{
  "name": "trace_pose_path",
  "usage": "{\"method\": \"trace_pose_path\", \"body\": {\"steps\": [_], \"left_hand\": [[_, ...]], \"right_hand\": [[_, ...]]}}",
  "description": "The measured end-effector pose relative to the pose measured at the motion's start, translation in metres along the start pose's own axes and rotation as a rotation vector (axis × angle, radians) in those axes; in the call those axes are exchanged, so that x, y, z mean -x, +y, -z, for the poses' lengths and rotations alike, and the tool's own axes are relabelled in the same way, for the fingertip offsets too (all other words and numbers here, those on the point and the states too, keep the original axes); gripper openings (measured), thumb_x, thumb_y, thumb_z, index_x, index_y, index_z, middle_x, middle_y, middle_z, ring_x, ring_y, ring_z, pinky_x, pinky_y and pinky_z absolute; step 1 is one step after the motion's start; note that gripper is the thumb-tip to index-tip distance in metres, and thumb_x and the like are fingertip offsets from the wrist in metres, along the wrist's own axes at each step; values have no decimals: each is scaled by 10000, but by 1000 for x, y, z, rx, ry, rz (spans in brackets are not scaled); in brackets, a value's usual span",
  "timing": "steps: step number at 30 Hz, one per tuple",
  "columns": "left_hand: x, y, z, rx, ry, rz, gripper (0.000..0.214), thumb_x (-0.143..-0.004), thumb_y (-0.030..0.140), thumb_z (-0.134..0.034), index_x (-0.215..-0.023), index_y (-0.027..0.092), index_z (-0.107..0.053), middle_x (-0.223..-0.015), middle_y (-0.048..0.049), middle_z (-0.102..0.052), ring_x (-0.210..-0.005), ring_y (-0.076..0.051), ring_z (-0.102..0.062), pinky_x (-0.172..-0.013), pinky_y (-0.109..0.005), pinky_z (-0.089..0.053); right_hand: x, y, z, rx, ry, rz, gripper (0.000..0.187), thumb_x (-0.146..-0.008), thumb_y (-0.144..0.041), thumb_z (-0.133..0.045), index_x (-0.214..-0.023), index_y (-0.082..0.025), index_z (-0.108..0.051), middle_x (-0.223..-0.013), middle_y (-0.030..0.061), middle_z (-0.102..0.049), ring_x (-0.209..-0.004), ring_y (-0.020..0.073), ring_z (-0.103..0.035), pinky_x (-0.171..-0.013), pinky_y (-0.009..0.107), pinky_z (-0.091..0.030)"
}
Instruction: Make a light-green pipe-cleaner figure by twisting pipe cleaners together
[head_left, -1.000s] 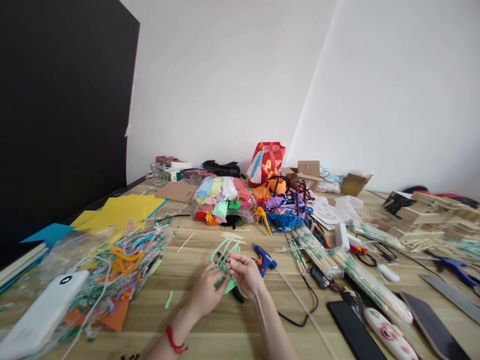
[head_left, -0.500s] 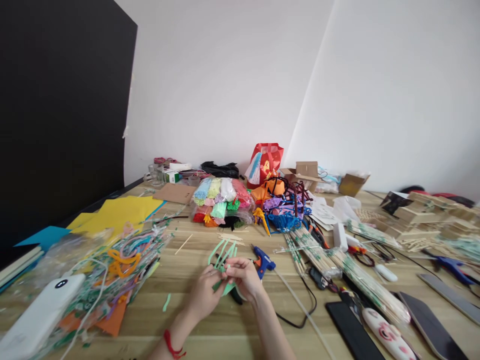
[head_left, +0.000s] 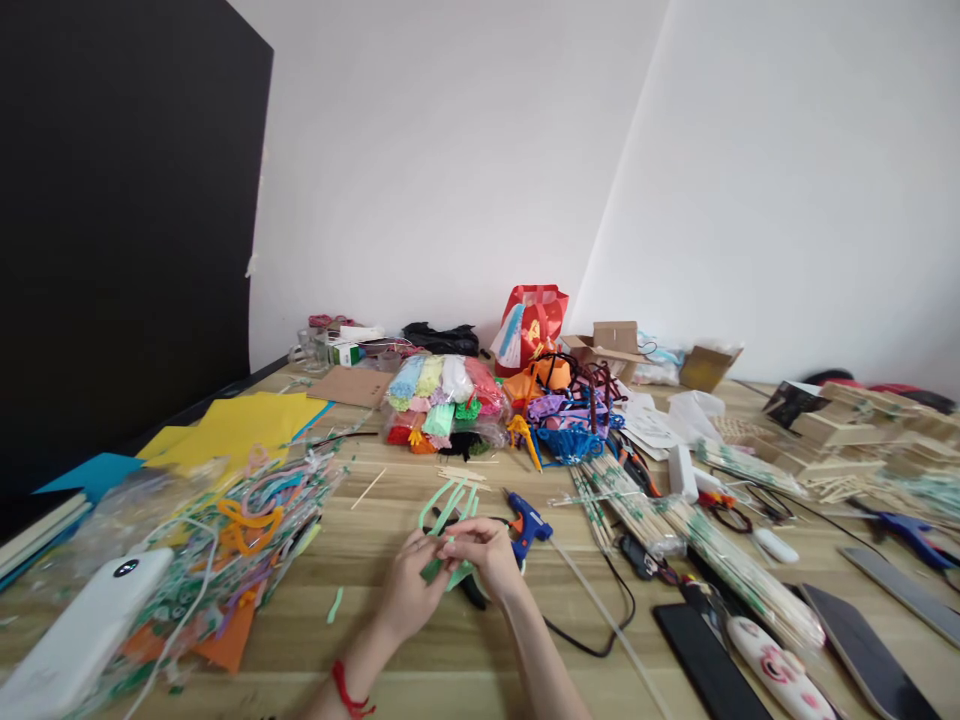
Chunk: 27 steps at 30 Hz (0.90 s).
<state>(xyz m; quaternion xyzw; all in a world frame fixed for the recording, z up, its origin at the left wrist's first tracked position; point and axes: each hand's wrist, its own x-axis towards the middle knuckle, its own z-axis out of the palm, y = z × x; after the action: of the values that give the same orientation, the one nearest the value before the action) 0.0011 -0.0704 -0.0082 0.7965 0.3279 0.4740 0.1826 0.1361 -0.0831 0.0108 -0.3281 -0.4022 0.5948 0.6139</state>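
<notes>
My left hand (head_left: 411, 588) and my right hand (head_left: 489, 560) meet fingertip to fingertip just over the table. Both are closed in a pinch on a small light-green piece (head_left: 450, 541), mostly hidden by the fingers. Pale green strips (head_left: 448, 494) fan out beyond the fingertips, and more green material shows under the hands. A dark tool (head_left: 472, 594), partly covered, lies beneath my right hand. To the right of that hand rests a blue glue gun (head_left: 529, 526). A loose green scrap (head_left: 334, 604) lies on the wood left of my left hand.
Behind the hands sit a bag of coloured bundles (head_left: 446, 400) and a pile of pipe cleaners (head_left: 574, 415). Craft scraps (head_left: 251, 530) and a white power bank (head_left: 90, 635) are at left. Bundled sticks (head_left: 739, 570), a dark phone (head_left: 705, 655) and a cable (head_left: 600, 652) lie right.
The hands stay together in nearly the same place, with the fingers shifting slightly around the small piece. The rest of the table looks the same apart from a slight shift of view.
</notes>
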Motion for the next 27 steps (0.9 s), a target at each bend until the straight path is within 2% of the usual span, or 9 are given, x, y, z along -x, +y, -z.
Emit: {"method": "trace_pose_path", "body": {"steps": [4,9,11,13,15,18,21,24,27], "left_hand": [[2,0,4,73,-38,66,129,-814,230,-501,-849,210,-624,-790,-44,-646,-786,-199,-587,-707,-318,-477],[10,-2,4,108,124,51,277,-825,257,-474,-1088,202,-541,-1021,-98,-601,-938,-238,-549,-781,-375,-464],[12,0,5,100,196,76,327,-827,260,-466,-1147,202,-498,-1080,-108,-567,-956,-242,-536,-762,-371,-469],[11,2,6,77,252,93,303,-824,260,-476,-1120,206,-512,-1064,-100,-556,-933,-232,-535,-731,-352,-473],[8,4,8,46,273,81,217,-822,256,-489,-1019,216,-570,-1007,-80,-558,-926,-225,-529,-755,-353,-465],[3,5,10,33,228,52,154,-825,245,-498,-902,229,-630,-947,-60,-556,-950,-219,-515,-829,-366,-437],[1,4,10,79,180,58,182,-837,254,-485,-898,236,-656,-940,-56,-563,-951,-215,-512,-839,-361,-430],[-1,0,10,169,169,107,242,-859,286,-441,-856,225,-675,-903,-57,-584,-915,-211,-529,-817,-355,-440],[-3,-4,11,256,187,178,203,-821,314,-514,-784,201,-678,-847,-55,-601,-864,-208,-552,-769,-336,-457]], "right_hand": [[0,4,-1,50,-23,2,193,-541,-156,-778,-728,-146,-730,-652,42,-714,-506,130,-626,-459,196,-477],[-4,10,-3,89,-10,61,311,-533,-192,-786,-837,-179,-725,-741,28,-718,-557,141,-625,-449,205,-466],[-4,11,-5,132,-9,93,351,-541,-197,-785,-884,-188,-712,-744,25,-717,-609,154,-636,-536,239,-498],[-3,10,-6,183,6,122,386,-549,-194,-786,-924,-189,-693,-730,24,-715,-676,171,-649,-666,285,-509],[-3,10,-7,191,24,122,445,-544,-196,-792,-970,-187,-662,-714,20,-710,-703,183,-656,-730,312,-499],[-2,8,-8,111,26,74,507,-539,-220,-796,-1011,-184,-614,-716,22,-707,-678,187,-660,-690,310,-504],[-3,7,-8,59,6,64,479,-540,-229,-795,-976,-184,-603,-714,24,-705,-654,180,-660,-670,298,-507],[-4,8,-9,55,4,79,396,-525,-237,-801,-870,-184,-615,-655,5,-689,-573,166,-644,-623,287,-509],[-5,10,-8,103,25,85,284,-511,-245,-807,-715,-172,-624,-588,-4,-664,-527,152,-618,-568,259,-492]]}}
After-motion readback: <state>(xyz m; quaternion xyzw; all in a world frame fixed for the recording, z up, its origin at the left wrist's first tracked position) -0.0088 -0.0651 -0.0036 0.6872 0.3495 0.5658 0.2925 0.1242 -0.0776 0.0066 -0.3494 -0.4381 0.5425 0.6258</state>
